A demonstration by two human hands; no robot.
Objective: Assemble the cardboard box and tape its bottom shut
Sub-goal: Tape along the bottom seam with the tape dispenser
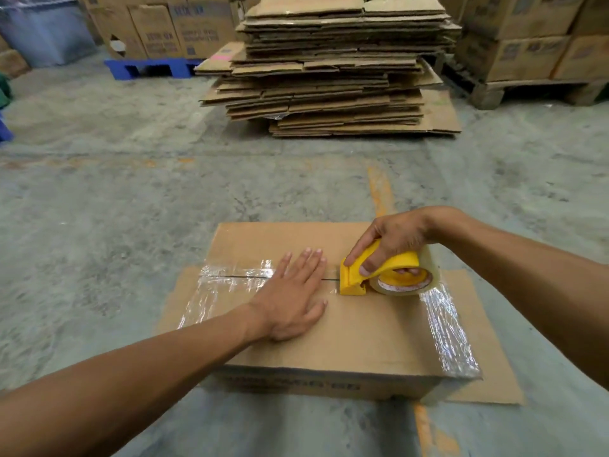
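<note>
From my remote seat I see the concrete floor (pixel 99 199) at far left, with a blue pallet (pixel 151 68) carrying printed cartons far beyond the fingers. Moving right, the cardboard box (pixel 329 338) sits on the floor with its closed flaps facing up, and a band of clear tape (pixel 230 275) already lies across the left stretch of the centre seam, running down the left end too. My left hand (pixel 290 301) lies flat on the flaps, fingers (pixel 308 262) spread wide and pressed down, holding nothing; their tips rest across the seam, just left of the dispenser's nose. A short bare strip of seam shows between those fingertips and the yellow tape dispenser (pixel 354 282), which touches the box top on the seam line. My right hand (pixel 392 242) is wrapped over the dispenser's handle, fingers closed around it, with the clear tape roll (pixel 405 285) under the palm. To the right of those fingers, more tape (pixel 451 334) runs along the box's right edge towards me. Straight beyond both hands stands a tall stack of flattened cardboard (pixel 329 67), and stacked cartons on a wooden pallet (pixel 534 90) fill the far right.
</note>
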